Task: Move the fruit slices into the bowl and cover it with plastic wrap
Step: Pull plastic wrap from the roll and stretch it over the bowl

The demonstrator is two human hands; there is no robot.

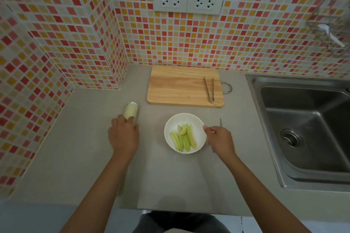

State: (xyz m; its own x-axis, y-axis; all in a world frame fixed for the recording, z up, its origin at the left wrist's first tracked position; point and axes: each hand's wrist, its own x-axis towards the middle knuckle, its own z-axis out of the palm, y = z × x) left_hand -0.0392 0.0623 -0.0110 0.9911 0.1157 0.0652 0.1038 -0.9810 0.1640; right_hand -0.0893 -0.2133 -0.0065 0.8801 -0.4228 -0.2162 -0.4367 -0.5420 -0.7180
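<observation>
The fruit slices (183, 137), pale green and long, lay inside the white bowl (198, 123), side by side and a little over each other. The bowl stood on the grey bench (170, 179), near its middle, and a thin clear sheet of plastic wrap (166, 185) seemed to be stretched over the bench in front of the bowl; its edges were faint, so I could not tell if it already reached over the rim.

The left hand (124, 136) was closed over the near end of the roll of plastic wrap (131, 110), which lay on the bench left of the bowl and apart from it. The right hand (219, 139) was just beside the right rim of the bowl, with the fingers pinched together; what they pinched was too thin to see, possibly the edge of the sheet.

Behind the bowl, with a free strip of bench between them, lay the wooden cutting board (180, 86), close to the tiled wall (170, 43). Metal tongs (209, 89) rested on its right part. The sink (303, 123) began well to the right of the bowl, and the near edge of the bench ran below the forearms. The bench between the bowl and this near edge carried nothing except the sheet.
</observation>
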